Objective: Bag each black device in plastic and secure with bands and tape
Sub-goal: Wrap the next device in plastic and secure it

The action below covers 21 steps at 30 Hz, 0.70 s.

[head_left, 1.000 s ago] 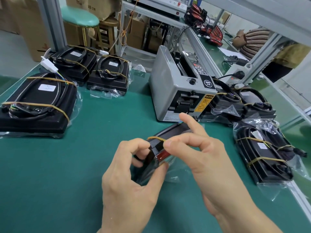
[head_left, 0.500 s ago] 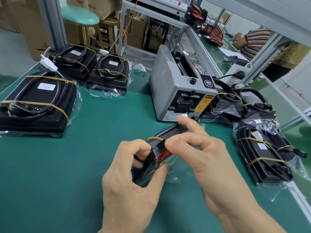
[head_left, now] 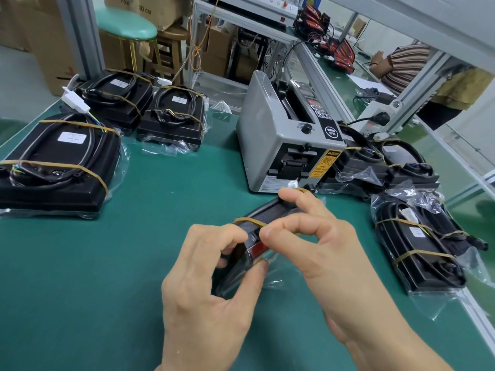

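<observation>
Black device (head_left: 270,214), rigid inside slippery plastic bag (head_left: 278,277), is being clamped by both hands: left hand (head_left: 211,295) gripping its near end, right hand (head_left: 329,253) pinching the rubber band (head_left: 250,220).

Place: a factory packing room | Signs: long green work tables (head_left: 166,210) | a gray tape machine (head_left: 284,145) | many bagged black devices (head_left: 56,162) | brown boxes (head_left: 51,41) | another worker (head_left: 401,65) nearby
</observation>
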{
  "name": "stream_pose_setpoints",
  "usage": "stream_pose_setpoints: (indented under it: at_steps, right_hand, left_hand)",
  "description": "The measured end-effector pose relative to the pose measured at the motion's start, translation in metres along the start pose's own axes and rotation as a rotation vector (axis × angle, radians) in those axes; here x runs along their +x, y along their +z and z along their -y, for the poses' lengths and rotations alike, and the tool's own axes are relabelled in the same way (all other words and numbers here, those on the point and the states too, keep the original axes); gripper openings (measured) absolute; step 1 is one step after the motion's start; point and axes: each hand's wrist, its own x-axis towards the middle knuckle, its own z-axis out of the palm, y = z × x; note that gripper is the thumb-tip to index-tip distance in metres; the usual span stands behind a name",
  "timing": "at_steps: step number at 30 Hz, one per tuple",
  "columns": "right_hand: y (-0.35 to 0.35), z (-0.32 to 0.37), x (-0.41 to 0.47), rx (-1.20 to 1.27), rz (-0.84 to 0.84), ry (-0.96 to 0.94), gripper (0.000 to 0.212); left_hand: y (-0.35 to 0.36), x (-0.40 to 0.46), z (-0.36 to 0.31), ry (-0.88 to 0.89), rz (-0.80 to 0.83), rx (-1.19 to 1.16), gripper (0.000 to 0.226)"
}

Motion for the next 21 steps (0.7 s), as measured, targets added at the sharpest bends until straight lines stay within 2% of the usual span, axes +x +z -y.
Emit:
stream_pose_setpoints:
  at_steps: [3,8,13,16,19,21]
  right_hand:
    - [-0.003,-0.001,0.001,-0.050,0.000,-0.005,0.018]
    - [-0.002,0.001,0.000,-0.217,-0.033,-0.049,0.005]
    - [-0.010,0.002,0.009,-0.096,-0.069,-0.010,0.031]
    - [-0.002,-0.003,0.010,-0.299,-0.055,-0.107,0.029]
    - [-0.005,-0.010,0.013,-0.253,-0.077,-0.175,0.019]
    - [-0.014,-0.015,0.019,-0.260,-0.014,-0.216,0.029]
  left_hand:
    - [0.000,0.001,0.000,0.036,0.011,0.032,0.025]
    - [0.001,0.001,0.001,0.092,-0.006,0.133,0.014]
    - [0.002,0.000,0.000,0.141,-0.004,0.208,0.014]
    - [-0.001,0.001,0.001,0.151,0.010,0.196,0.015]
    - [-0.010,0.005,0.006,0.156,0.067,0.190,0.016]
    - [-0.019,0.012,0.010,0.162,0.139,0.205,0.022]
